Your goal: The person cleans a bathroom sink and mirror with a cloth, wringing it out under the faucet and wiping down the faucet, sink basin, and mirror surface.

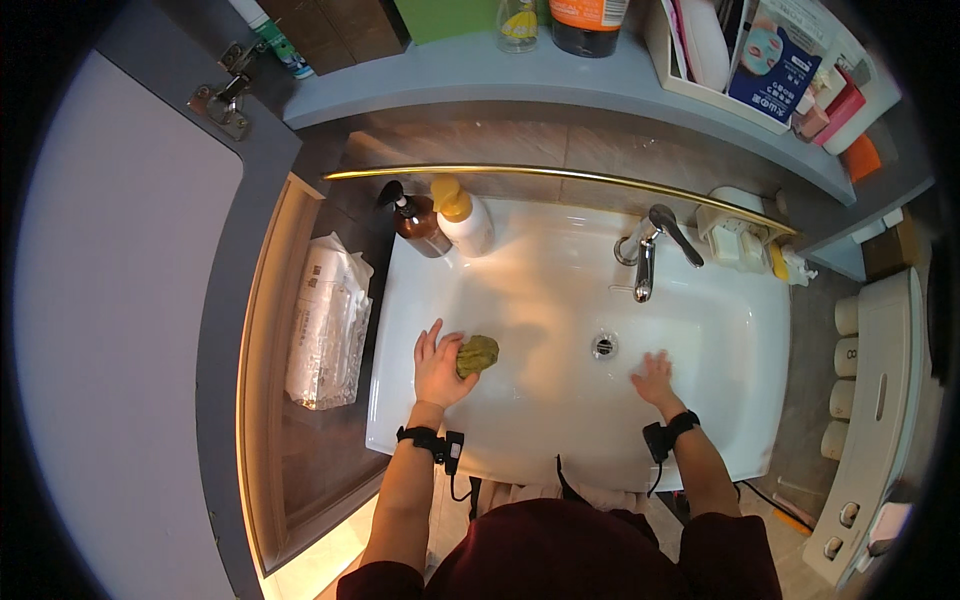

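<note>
My left hand (441, 370) is over the left side of a white washbasin (545, 420). Its thumb and a finger grip a crumpled olive-green cloth (477, 356), while the other fingers stick out. The cloth is bunched into a lump against the basin's surface. On the basin's right side, my right hand (655, 380) has its fingers spread and holds nothing. It is just right of the round drain (604, 346). A chrome faucet (647, 255) with a lever stands behind the drain. Both wrists wear black straps with small boxes and cables.
A brown pump bottle (420, 228) and a white pump bottle with a yellow top (466, 222) stand at the basin's back left. A gold rail (560, 173) runs behind. Overhead is a grey shelf (450, 80). A wrapped tissue pack (328, 325) lies left; a toothbrush-cup holder (880, 400) is right.
</note>
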`<control>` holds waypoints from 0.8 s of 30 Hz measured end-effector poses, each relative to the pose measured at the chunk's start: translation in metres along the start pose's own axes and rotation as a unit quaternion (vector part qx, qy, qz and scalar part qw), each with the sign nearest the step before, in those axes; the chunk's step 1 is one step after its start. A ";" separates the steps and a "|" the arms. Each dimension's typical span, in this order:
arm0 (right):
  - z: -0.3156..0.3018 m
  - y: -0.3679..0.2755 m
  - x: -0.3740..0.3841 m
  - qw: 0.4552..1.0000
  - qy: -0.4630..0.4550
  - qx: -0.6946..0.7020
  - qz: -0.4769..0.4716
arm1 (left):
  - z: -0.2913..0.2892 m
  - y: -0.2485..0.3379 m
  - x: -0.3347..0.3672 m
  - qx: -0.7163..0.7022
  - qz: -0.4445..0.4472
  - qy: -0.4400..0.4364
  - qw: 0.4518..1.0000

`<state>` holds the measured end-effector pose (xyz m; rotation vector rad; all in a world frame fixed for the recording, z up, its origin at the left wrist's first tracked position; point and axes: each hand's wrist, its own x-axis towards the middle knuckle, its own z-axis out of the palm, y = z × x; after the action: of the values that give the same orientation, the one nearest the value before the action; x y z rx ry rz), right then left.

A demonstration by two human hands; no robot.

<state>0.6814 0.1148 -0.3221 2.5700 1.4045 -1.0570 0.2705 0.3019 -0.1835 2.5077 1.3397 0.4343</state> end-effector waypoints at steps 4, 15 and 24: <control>0.005 -0.051 -0.019 0.975 -0.070 0.161 -0.135 | 0.004 -0.003 -0.002 0.003 0.002 -0.003 1.000; 0.037 -0.167 -0.025 0.885 -0.152 -0.124 -0.422 | -0.001 0.001 0.001 -0.002 -0.003 -0.010 1.000; -0.002 -0.099 0.049 0.962 0.080 0.192 -0.180 | -0.001 0.003 0.004 0.003 0.010 -0.005 1.000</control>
<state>0.6257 0.2102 -0.3201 2.7758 1.9396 -1.3073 0.2742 0.3037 -0.1813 2.5261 1.3165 0.4222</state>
